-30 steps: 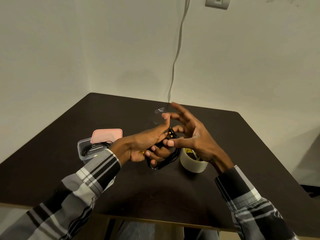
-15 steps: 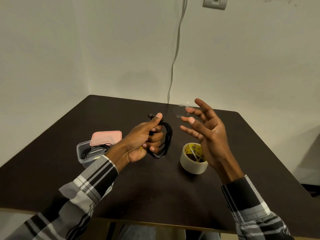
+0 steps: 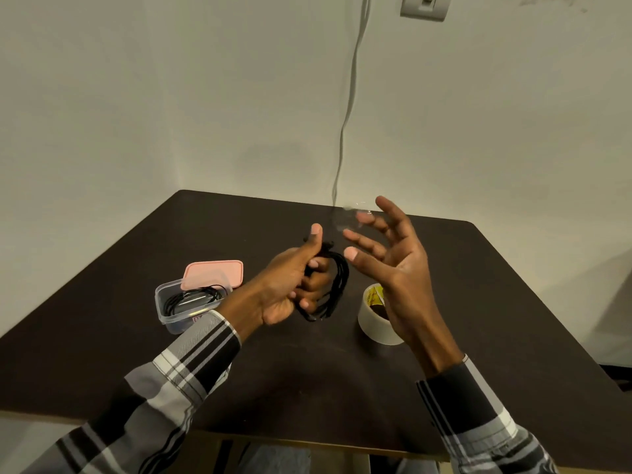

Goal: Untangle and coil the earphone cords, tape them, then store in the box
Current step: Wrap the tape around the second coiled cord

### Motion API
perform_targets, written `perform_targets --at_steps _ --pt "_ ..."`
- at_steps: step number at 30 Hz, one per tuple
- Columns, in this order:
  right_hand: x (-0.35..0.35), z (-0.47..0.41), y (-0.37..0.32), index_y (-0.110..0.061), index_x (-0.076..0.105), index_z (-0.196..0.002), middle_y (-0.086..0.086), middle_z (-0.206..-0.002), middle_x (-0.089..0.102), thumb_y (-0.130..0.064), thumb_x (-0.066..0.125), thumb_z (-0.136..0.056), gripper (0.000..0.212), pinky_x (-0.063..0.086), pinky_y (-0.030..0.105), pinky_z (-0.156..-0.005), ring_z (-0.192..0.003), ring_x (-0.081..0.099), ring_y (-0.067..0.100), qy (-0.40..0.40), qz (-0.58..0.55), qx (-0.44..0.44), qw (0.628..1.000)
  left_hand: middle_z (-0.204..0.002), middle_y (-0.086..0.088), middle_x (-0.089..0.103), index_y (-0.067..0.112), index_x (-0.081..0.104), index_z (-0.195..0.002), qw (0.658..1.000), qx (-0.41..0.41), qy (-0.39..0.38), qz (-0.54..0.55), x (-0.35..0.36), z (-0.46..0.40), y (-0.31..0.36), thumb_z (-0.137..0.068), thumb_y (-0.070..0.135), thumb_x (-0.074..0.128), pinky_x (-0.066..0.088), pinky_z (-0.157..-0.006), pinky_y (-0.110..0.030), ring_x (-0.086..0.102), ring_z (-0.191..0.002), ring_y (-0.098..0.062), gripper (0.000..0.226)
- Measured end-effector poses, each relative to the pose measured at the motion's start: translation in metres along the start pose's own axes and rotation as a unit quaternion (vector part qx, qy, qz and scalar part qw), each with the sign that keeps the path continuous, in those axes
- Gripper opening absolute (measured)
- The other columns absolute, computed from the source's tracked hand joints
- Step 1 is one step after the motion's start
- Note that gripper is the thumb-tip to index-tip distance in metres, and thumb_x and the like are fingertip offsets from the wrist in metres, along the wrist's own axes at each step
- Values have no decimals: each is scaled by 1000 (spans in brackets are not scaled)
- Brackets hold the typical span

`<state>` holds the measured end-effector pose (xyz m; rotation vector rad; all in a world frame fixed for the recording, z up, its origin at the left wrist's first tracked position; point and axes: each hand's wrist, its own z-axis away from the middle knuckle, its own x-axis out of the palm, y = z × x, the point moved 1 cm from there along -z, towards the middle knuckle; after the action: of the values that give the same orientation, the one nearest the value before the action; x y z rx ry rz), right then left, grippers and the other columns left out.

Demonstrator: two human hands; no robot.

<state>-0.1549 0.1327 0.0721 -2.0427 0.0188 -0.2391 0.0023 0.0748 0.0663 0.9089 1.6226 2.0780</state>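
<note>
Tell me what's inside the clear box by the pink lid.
The clear box holds a coil of black cord around something grey whose identity I cannot tell. The pink lid rests across its far edge, and the left sleeve hides its near corner.

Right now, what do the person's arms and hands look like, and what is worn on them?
Both hands, the left hand and the right hand, are bare: no gloves, rings or watch show. Both arms wear long plaid shirt sleeves, the left sleeve and right sleeve, in black, grey and white stripes, with cuffs ending at the wrists.
</note>
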Motion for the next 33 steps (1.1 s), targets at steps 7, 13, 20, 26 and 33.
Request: perform_targets --at_steps 7,13,20,26,33 --pt "-10 -12 -2 -24 8 -158 2 -144 47 8 75 -78 109 47 35 -106 -125 59 23 -219 174 16 960 -57 1 18 14 47 -81 981 -65 -94 -158 4 -1 4 -63 95 7 24 -41 -20 14 -42 -7 92" --pt "-15 -12 2 -29 10 -157 1 -132 54 5 77 -78 109 53 39 -97 -111 65 24 -219 208 31 953 -59 2 23 20 43 -105 965 -72 -92 -237 5 -1 10 -73 91 10 29 -40 -18 16 -46 -7 84" --pt "-15 -11 4 -24 5 -158 -6 -123 55 2 75 -82 106 54 31 -92 -87 68 27 -222 256 -9 941 -54 8 30 20 44 -65 950 -81 -58 -295 3 -1 11 -81 83 18 29 -42 -18 23 -45 -6 70" --pt "-7 -7 3 -16 4 -159 -4 -117 54 -12 69 -82 101 57 32 -86 -85 68 23 -192 303 -97 928 -59 7 31 18 48 -77 956 -66 -106 -266 -6 1 10 -95 61 39 37 -50 -19 27 -48 -5 48" --pt "-13 -9 6 -17 8 -158 3 -112 52 7 71 -81 103 59 33 -83 -80 69 26 -168 275 -72 944 -67 1 42 8 61 -98 953 14 -127 -274 -8 3 11 -104 37 40 57 -73 -32 46 -59 -10 36"
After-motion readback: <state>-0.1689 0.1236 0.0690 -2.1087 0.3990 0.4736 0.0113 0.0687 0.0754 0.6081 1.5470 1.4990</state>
